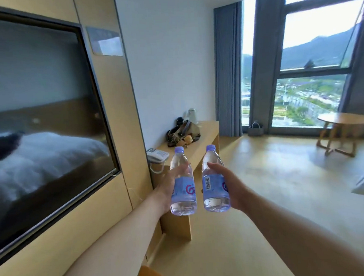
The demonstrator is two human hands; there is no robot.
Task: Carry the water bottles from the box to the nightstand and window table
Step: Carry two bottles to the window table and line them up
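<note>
Water bottles: left bottle (182, 187) in left hand (169, 187), right bottle (214, 182) in right hand (230, 184).

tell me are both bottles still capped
Yes, both capped: a purple cap sits on the left bottle and on the right bottle.
</note>
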